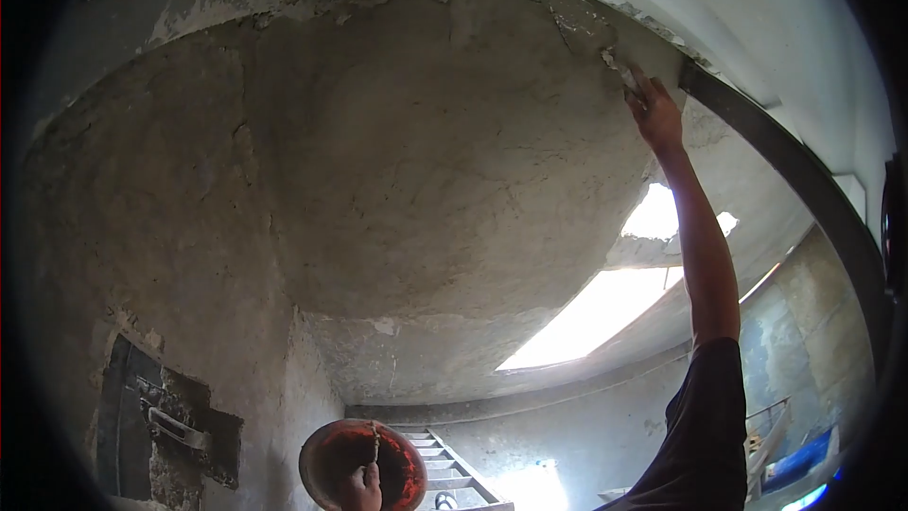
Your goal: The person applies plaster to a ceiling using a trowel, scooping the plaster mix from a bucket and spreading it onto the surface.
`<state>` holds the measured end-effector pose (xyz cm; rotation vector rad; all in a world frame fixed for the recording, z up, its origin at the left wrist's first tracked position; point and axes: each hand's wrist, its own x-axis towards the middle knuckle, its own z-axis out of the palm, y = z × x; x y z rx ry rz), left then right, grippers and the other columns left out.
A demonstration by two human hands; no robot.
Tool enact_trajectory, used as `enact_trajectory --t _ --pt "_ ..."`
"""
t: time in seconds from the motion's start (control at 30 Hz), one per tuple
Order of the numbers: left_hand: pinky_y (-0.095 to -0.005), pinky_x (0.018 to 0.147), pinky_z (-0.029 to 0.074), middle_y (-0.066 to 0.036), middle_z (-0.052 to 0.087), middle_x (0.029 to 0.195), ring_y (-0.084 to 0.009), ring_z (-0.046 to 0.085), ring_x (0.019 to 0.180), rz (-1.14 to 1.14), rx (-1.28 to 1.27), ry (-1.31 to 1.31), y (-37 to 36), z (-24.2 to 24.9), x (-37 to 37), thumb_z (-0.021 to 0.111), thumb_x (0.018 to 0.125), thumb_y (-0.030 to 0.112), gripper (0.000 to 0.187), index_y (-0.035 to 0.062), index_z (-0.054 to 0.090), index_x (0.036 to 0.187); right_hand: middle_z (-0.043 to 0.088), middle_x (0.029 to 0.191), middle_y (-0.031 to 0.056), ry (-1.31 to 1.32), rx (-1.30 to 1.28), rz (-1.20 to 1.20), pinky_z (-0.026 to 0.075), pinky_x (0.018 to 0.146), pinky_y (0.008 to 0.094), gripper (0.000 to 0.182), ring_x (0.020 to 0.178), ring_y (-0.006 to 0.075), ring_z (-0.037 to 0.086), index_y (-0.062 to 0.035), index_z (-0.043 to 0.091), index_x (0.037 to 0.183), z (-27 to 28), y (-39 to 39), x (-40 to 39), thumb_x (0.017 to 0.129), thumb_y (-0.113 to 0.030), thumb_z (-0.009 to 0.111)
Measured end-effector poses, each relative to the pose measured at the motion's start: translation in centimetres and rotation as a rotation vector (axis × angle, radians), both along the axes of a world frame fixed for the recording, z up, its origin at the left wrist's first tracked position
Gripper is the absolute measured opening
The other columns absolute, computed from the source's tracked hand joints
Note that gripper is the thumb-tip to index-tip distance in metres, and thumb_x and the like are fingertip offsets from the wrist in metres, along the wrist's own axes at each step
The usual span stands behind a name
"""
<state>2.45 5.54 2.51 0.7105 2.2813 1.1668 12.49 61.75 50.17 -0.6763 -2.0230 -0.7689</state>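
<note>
High at the upper right, my right hand (654, 114) is closed around the handle of a small trowel (619, 71). Its blade is against the grey plastered wall (426, 151), near the top edge. Rougher, wetter-looking plaster (577, 19) lies just beyond the blade. At the bottom, my left hand (361, 490) grips a round basin (409, 459) with red showing through grey smears inside. The thumb side of that hand shows over the basin; the other fingers are hidden. A thin, plaster-coloured strip (375, 437) lies above the thumb, too small to name.
Below stands a ladder (463, 484). A dark beam (804, 156) curves along the right under a white surface (757, 28). Bright openings (586, 317) break the wall. At lower left is a metal panel with a handle (178, 428). Something blue (799, 462) lies at lower right.
</note>
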Motion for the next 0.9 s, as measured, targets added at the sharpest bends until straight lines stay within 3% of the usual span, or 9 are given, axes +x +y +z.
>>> enact_trajectory --t 0.17,0.47,0.6,0.9 --pt "-0.043 0.057 0.044 -0.018 0.06 0.066 -0.0333 0.059 0.059 0.008 0.055 0.065 0.8 -1.5 0.6 0.047 0.096 0.036 0.041 0.0011 0.064 0.086 0.059 0.096 0.0111 0.023 -0.077 -0.055 0.052 0.071 0.0433 0.047 0.085 0.0328 0.063 -0.0248 0.048 0.131 -1.2 0.8 1.6 0.086 -0.027 0.061" --pt "-0.0438 0.058 0.044 -0.018 0.06 0.068 -0.0356 0.059 0.062 -0.06 -0.018 0.075 0.8 -1.2 1.3 0.043 0.097 0.04 0.045 0.0014 0.063 0.085 0.06 0.092 0.0156 0.2 -0.092 0.05 0.051 0.065 0.0438 0.047 0.078 0.0343 0.063 -0.0207 0.049 0.131 -6.9 -0.9 2.1 0.086 -0.026 0.062" --pt "-0.046 0.06 0.044 -0.018 0.061 0.069 -0.038 0.06 0.065 -0.073 -0.031 -0.035 0.4 -1.4 1.9 0.042 0.097 0.04 0.045 0.0021 0.063 0.084 0.061 0.089 0.0127 0.14 -0.05 0.119 0.051 0.065 0.0388 0.046 0.076 0.0302 0.063 -0.0196 0.052 0.129 -6.3 -1.9 -1.1 0.085 -0.022 0.064" --pt "-0.0445 0.061 0.044 -0.017 0.061 0.068 -0.0348 0.06 0.063 -0.114 0.036 -0.023 1.1 1.5 2.2 0.044 0.096 0.039 0.043 0.0019 0.063 0.084 0.06 0.091 0.0123 0.063 -0.04 0.007 0.052 0.067 0.0441 0.046 0.078 0.0346 0.063 -0.0199 0.049 0.13 -2.9 -0.3 -1.4 0.086 -0.03 0.06"
